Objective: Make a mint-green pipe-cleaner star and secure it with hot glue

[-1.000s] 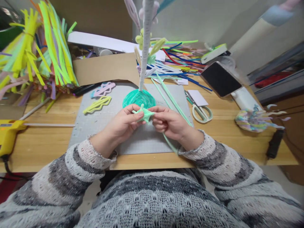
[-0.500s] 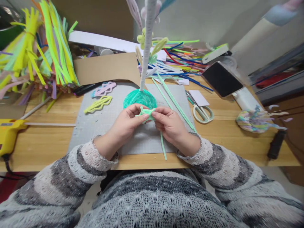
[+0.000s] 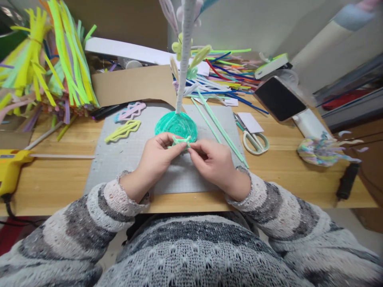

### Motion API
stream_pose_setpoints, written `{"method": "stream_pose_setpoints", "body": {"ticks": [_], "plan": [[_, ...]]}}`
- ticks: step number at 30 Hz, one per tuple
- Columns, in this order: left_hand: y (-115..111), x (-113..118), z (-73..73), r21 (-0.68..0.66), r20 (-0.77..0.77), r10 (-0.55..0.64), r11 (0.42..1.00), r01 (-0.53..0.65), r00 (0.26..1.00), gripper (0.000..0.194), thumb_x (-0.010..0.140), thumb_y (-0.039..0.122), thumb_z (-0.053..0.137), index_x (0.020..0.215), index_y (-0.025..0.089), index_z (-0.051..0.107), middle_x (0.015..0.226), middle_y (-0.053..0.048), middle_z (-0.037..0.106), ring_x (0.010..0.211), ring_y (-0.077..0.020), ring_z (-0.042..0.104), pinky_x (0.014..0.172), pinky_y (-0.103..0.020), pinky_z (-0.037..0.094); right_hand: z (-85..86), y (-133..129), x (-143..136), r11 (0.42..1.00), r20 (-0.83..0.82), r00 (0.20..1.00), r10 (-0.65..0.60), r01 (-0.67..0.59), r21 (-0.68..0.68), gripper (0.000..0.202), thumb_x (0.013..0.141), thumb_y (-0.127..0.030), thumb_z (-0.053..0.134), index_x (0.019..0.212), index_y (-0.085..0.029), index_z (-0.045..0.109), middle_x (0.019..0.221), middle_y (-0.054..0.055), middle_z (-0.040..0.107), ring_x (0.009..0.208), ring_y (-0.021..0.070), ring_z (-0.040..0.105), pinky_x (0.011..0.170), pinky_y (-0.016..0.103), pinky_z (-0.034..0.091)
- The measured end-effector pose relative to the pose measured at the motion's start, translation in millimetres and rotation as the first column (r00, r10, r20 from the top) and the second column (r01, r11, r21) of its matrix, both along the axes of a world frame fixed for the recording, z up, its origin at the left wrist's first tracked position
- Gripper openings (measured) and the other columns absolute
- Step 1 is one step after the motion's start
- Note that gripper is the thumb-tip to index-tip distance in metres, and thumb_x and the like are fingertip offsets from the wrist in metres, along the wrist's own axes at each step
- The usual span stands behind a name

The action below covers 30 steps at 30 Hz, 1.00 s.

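Rotated slightly outward and blurred, the right grip (image 3: 214,165) has shifted since the earlier frame, and the loose green strand that hung below it no longer shows. Thumb and fingers of the left grip (image 3: 155,157) are pinched on a small mint-green fuzzy piece (image 3: 181,140); those of the right grip close on its right end. The piece sits between the two grips, just in front of the teal coiled base (image 3: 167,122) as seen here.

Shaping or bending this piece seems to be the step in hand. The next move probably calls for a steady left pinch while the right fingertips work the end.

Beyond both grips, a white wrapped post (image 3: 184,52) stands on the base. Left of the grips lies a yellow zigzag piece (image 3: 123,131) on the grey mat (image 3: 112,165); beyond the right grip run mint-green strands (image 3: 220,128), with scissors (image 3: 255,142) farther right on the table (image 3: 66,175).
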<state>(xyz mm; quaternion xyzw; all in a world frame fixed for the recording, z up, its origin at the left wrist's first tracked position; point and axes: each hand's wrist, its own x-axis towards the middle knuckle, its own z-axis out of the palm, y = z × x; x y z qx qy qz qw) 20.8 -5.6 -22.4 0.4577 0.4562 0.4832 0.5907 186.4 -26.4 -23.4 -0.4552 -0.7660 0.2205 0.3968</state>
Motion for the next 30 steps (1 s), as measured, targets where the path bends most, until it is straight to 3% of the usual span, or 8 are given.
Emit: {"method": "stream_pose_setpoints", "body": {"ticks": [3,6,10,13,15,19,22,30], "plan": [[0.7,-3.7,4.7,0.043,-0.161,-0.030,0.998,0.038,0.986,0.018,0.067,0.028,0.080,0.075,0.016,0.068,0.075,-0.002,0.070,0.069,-0.0141,0.060,0.069,-0.026,0.047,7.4,0.6,6.2,0.994,0.204,0.978,0.047,-0.065,0.082,0.018,0.092,-0.023,0.051,0.081,-0.020,0.065,0.077,0.006,0.067,0.069,0.0167,0.056,0.065,0.032,0.039],[3.2,-9.1,12.1,0.122,-0.423,-0.135,0.971,0.205,0.896,0.010,0.071,0.025,0.074,0.072,0.016,0.069,0.070,-0.002,0.069,0.064,-0.0142,0.057,0.062,-0.025,0.042,14.2,5.7,13.1,0.989,0.257,0.960,0.115,-0.134,0.061,0.017,0.092,-0.023,0.052,0.083,-0.019,0.066,0.081,0.007,0.068,0.072,0.0173,0.056,0.067,0.032,0.037],[7.4,-14.8,19.2,0.208,-0.560,-0.283,0.861,0.463,0.779,0.005,0.072,0.024,0.073,0.073,0.019,0.073,0.070,-0.002,0.071,0.066,-0.0155,0.060,0.064,-0.026,0.040,17.2,18.5,19.9,0.933,-0.002,0.965,0.261,-0.253,-0.255,0.010,0.087,-0.024,0.060,0.082,-0.018,0.066,0.074,0.002,0.064,0.067,0.0138,0.054,0.062,0.028,0.037],[9.3,-16.6,19.7,0.140,-0.470,-0.392,0.852,0.505,0.791,0.007,0.070,0.024,0.075,0.071,0.018,0.072,0.068,-0.001,0.070,0.065,-0.0146,0.059,0.063,-0.025,0.041,14.7,27.2,20.6,0.816,-0.283,0.922,0.264,-0.370,-0.445,0.010,0.082,-0.027,0.068,0.082,-0.017,0.067,0.067,-0.001,0.059,0.060,0.0108,0.049,0.057,0.026,0.036],[9.8,-16.9,18.7,0.052,-0.320,-0.450,0.870,0.490,0.834,0.011,0.069,0.025,0.077,0.072,0.017,0.071,0.066,0.000,0.068,0.061,-0.0131,0.057,0.060,-0.024,0.041,12.9,29.8,19.3,0.792,-0.388,0.892,0.230,-0.404,-0.458,0.011,0.080,-0.028,0.071,0.082,-0.018,0.070,0.068,-0.001,0.060,0.062,0.0109,0.050,0.058,0.026,0.037],[9.2,-15.7,16.0,-0.067,-0.008,-0.391,0.919,0.389,0.921,0.021,0.065,0.027,0.082,0.073,0.016,0.067,0.065,0.001,0.066,0.058,-0.0103,0.055,0.058,-0.023,0.041,11.1,27.9,15.6,0.842,-0.493,0.856,0.154,-0.375,-0.388,0.011,0.079,-0.030,0.072,0.082,-0.020,0.074,0.078,0.002,0.069,0.072,0.0139,0.058,0.066,0.029,0.044],[7.9,-13.6,13.5,-0.099,0.122,-0.337,0.932,0.349,0.934,0.024,0.064,0.029,0.084,0.071,0.016,0.065,0.067,0.001,0.066,0.060,-0.0097,0.056,0.061,-0.023,0.043,8.9,24.2,12.7,0.879,-0.517,0.848,0.119,-0.332,-0.341,0.011,0.078,-0.032,0.073,0.082,-0.021,0.074,0.078,0.001,0.070,0.071,0.0138,0.059,0.066,0.029,0.045],[4.0,-7.6,6.8,-0.060,0.145,-0.203,0.975,0.214,0.968,0.027,0.061,0.023,0.086,0.068,0.015,0.061,0.076,0.001,0.066,0.070,-0.0098,0.059,0.068,-0.023,0.045,5.4,14.7,0.5,0.901,-0.521,0.849,-0.088,-0.155,-0.405,0.020,0.072,-0.036,0.078,0.070,-0.020,0.067,0.069,0.000,0.068,0.064,0.0125,0.058,0.064,0.028,0.047]]}}
